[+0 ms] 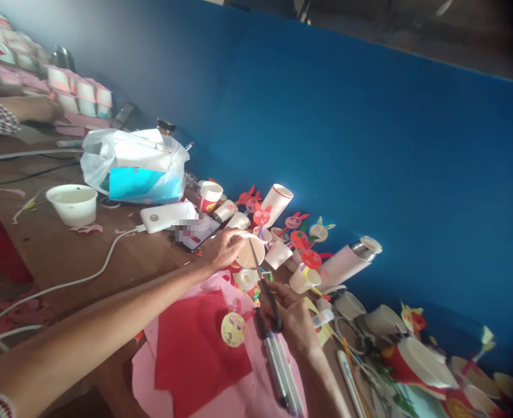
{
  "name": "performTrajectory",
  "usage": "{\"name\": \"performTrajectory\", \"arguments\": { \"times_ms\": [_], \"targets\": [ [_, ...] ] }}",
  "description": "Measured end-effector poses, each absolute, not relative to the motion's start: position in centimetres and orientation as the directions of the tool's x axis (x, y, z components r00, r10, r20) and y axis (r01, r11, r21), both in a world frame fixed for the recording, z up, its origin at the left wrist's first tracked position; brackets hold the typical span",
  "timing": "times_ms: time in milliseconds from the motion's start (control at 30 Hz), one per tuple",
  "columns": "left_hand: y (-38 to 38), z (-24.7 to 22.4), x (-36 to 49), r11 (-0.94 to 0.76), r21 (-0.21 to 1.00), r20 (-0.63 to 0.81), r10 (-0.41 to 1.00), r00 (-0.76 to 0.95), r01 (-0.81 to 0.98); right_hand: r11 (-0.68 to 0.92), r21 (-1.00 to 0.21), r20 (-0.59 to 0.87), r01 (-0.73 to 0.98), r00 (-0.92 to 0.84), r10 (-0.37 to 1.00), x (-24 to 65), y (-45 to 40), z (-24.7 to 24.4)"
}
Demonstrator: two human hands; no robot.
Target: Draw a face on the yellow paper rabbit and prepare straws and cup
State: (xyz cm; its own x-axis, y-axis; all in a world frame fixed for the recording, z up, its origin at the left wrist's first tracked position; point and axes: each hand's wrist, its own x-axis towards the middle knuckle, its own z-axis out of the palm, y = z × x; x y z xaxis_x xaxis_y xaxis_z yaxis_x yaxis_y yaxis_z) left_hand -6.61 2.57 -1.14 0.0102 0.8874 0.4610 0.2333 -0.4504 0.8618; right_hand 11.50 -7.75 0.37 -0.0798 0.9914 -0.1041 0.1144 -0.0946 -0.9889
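My left hand (225,249) is closed on the rim of a paper cup (253,255), its open mouth turned toward me. In my right hand (293,310) are black-handled scissors (272,307), the fingers wrapped round the handles. The blades point up toward the cup's mouth and overlap it in view; whether they touch the paper I cannot tell. Beneath my hands lie a red paper sheet (199,354) and pink paper (145,386). A round yellow face cutout (233,330) rests at the red sheet's edge. Beside my right forearm are grey-and-black markers (277,368).
Behind the cup stand several paper cups with red rabbit-face cutouts (298,240). A pink thermos (345,264) leans by the blue partition (369,145). Leftward are a phone (195,232), a white power bank (164,217), a white tub (74,206) and a stuffed plastic bag (94,157). Another person's arm (33,109) reaches in.
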Motion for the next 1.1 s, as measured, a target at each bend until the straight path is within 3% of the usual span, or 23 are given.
{"name": "performTrajectory", "arguments": {
  "times_ms": [600, 1100],
  "targets": [
    [2.6, -1.4, -6.7, -0.426, 0.867, 0.436, 0.9, 0.018, 0.261, -0.118, -0.988, -0.128, 0.1, -0.093, 0.988, 11.4, -7.7, 0.3],
    [2.7, -2.1, -6.5, -0.502, 0.802, 0.525, 0.851, 0.018, 0.323, -0.11, -0.988, -0.112, 0.111, -0.018, 0.994, 10.9, -7.5, -0.5]
  ]
}}
